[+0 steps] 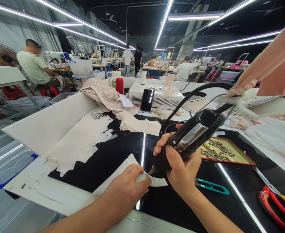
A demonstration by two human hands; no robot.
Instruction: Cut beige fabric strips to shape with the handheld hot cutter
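My right hand (183, 165) is wrapped round a black handheld tool (193, 132) with a silver plate on its side and a thick black cable. The tool's narrow metal tip points down and left, close to the fingertips of my left hand (125, 184). Thumb and fingers of that hand are pressed on a pale strip of fabric (159, 182), which lies on the glossy black work surface (91, 171). Part of the strip is hidden beneath my left hand.
Pale fabric pieces (77, 139) are piled at the left. A tray (241, 155), teal snips (214, 186) and red-handled scissors (266, 200) lie right. A phone (147, 99) leans before a white box (157, 94). Other people are further back.
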